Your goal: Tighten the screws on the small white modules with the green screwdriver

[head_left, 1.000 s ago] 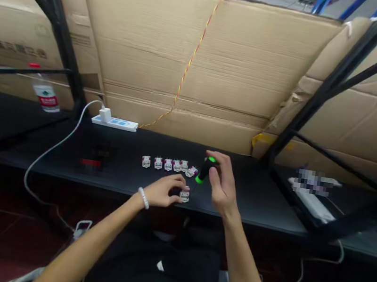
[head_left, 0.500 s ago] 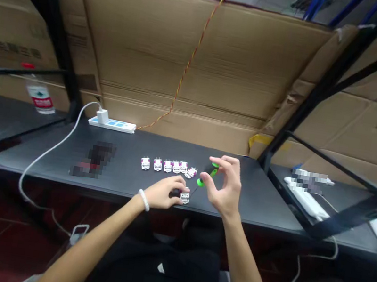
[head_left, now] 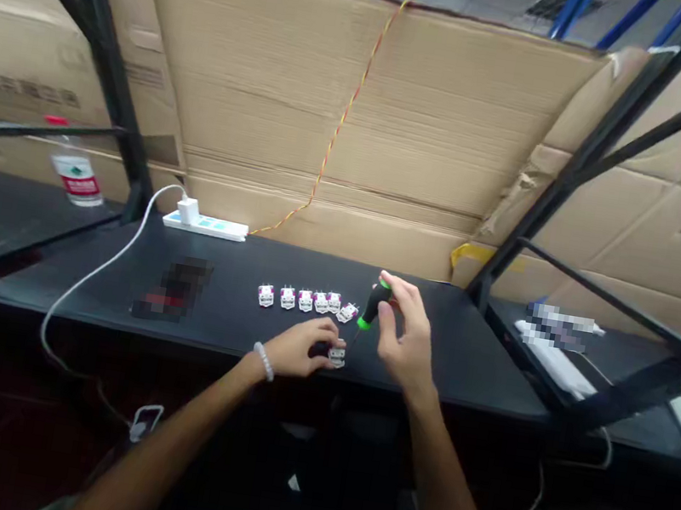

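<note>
Near the front edge of the black table, my left hand (head_left: 303, 347) is closed on a small white part (head_left: 336, 354) with a dark piece beside it, partly hidden by the fingers. My right hand (head_left: 409, 331) grips a screwdriver (head_left: 377, 304) with a black and green handle between thumb and fingers. The screwdriver leans, its thin shaft pointing down to the white part; whether the tip touches it I cannot tell. Behind the left hand lies a row of several small white and purple parts (head_left: 306, 300), the rightmost one (head_left: 347, 313) tilted.
A white power strip (head_left: 216, 227) with a plugged-in charger and white cable (head_left: 98, 270) lies at the back left. A blurred dark object (head_left: 173, 289) rests on the table's left. Black metal posts (head_left: 534, 199) flank the table, and cardboard (head_left: 263, 88) stands behind. A bottle (head_left: 78, 175) stands far left.
The screwdriver handle has turned more upright in my right hand, and its fingers have shifted around it. My left hand keeps its hold on the white part.
</note>
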`<action>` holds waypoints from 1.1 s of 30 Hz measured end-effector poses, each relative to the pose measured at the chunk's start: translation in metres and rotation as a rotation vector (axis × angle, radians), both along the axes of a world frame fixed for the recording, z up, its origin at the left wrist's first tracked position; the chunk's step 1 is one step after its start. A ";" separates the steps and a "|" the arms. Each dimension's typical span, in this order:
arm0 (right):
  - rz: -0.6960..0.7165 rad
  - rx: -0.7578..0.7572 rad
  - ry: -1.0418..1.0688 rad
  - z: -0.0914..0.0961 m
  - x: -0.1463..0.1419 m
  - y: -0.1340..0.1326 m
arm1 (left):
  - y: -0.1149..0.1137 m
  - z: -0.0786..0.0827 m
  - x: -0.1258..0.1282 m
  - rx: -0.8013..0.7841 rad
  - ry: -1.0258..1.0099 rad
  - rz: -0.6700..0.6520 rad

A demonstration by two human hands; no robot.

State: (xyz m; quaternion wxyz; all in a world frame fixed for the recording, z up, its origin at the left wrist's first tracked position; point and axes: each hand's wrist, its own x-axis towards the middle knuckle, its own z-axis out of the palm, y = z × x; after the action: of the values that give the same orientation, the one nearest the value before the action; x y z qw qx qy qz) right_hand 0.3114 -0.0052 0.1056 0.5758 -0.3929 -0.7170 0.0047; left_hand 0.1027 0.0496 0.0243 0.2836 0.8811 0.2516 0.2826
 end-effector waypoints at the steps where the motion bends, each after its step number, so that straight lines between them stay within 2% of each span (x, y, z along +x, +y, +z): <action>1: 0.029 -0.015 -0.014 0.000 -0.001 0.000 | 0.000 0.000 0.000 0.002 -0.001 -0.002; 3: 0.036 -0.004 -0.012 0.000 -0.003 0.001 | 0.000 0.000 0.000 0.002 -0.004 -0.005; 7: -0.050 0.058 0.058 -0.003 -0.006 0.002 | 0.000 0.000 0.000 -0.003 -0.003 -0.007; 12: 0.096 -0.034 0.040 -0.003 -0.007 0.002 | 0.000 0.000 0.000 0.007 -0.006 -0.009; 17: -0.022 0.045 0.073 -0.001 -0.007 0.001 | 0.000 0.000 0.001 -0.005 0.000 0.004; 23: 0.120 -0.046 0.032 0.002 -0.006 -0.001 | 0.000 0.000 0.000 0.001 -0.005 -0.006; 28: -0.005 0.022 0.078 0.004 -0.008 0.000 | 0.001 -0.001 0.000 -0.003 -0.013 -0.009; 33: 0.113 -0.033 0.037 0.003 -0.008 -0.002 | 0.000 0.000 0.000 -0.017 -0.011 -0.002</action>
State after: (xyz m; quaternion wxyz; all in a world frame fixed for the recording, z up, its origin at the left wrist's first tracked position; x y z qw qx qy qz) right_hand 0.3035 -0.0069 0.1082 0.5811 -0.3612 -0.7272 0.0562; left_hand 0.1031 0.0499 0.0244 0.2930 0.8774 0.2515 0.2848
